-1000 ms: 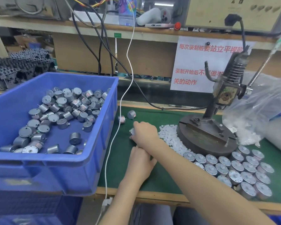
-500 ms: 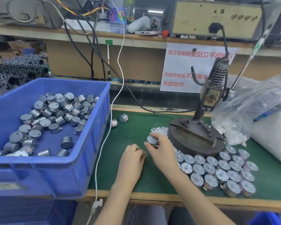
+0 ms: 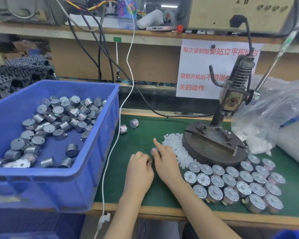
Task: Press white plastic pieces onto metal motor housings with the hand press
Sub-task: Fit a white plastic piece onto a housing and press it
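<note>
A motor housing (image 3: 154, 150) sits in the right hand (image 3: 167, 163), pinched between the thumb and curled fingers low over the green surface (image 3: 141, 135). We see only a sliver of its grey metal. The hand's index finger (image 3: 156, 143) sticks out straight, pointing away from us. The left hand (image 3: 139, 171) lies close against it, knuckles up and fingers curled under; we cannot tell whether it holds anything.

Just right of the hands, a heap of white plastic pieces (image 3: 175, 147) lies against the round base of the hand press (image 3: 214, 145), whose column and spring-wound head rise at the back right. In front of that base we see curved rows of upright motors (image 3: 231, 184), packed close together with their flat faces up. Two loose motors (image 3: 133, 123) lie on their sides further back on the surface.

To the left stands a blue bin (image 3: 93, 169) holding a loose heap of metal housings (image 3: 59, 116). A white cable (image 3: 103, 195) hangs down past its right wall and over the surface's front edge. At the far right a clear plastic bag (image 3: 269, 114) bulges beside the press, and a paper sign (image 3: 200, 69) with red characters hangs on the back wall.
</note>
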`<state>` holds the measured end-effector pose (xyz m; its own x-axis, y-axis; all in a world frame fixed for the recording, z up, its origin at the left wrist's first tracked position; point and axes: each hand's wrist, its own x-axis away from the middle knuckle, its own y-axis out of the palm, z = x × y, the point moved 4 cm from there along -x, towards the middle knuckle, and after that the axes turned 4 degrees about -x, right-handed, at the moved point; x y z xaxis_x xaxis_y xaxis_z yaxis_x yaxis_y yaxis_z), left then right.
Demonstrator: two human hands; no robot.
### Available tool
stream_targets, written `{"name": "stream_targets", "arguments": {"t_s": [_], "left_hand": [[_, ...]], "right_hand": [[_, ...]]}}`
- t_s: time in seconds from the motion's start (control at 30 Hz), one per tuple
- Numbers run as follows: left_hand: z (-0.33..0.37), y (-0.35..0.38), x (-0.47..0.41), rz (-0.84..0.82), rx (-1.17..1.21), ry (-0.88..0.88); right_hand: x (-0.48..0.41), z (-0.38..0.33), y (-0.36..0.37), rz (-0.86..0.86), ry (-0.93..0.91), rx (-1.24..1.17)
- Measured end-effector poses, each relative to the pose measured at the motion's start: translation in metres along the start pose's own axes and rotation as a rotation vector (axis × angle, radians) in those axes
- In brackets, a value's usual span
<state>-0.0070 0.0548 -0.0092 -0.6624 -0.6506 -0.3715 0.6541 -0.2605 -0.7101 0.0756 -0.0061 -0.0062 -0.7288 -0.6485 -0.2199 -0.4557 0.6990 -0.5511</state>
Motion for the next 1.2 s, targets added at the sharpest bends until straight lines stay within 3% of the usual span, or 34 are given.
{"name": "stream_targets", "arguments": {"t_s": [0.23,0.8,1.2], "left_hand": [[-0.009,-0.009,-0.003,0.126,0.148,-0.152],[-0.009,-0.008,-0.004,0.133,0.145,-0.150],[-0.009,-0.006,-0.002,0.090,0.132,-0.134]], "right_hand": [[0.010,0.002,0.003,-0.094,-0.054,0.006],[0.014,0.003,0.004,-0.118,-0.066,0.092],[0.015,-0.001,0.007,-0.154,-0.187,0.269]]}}
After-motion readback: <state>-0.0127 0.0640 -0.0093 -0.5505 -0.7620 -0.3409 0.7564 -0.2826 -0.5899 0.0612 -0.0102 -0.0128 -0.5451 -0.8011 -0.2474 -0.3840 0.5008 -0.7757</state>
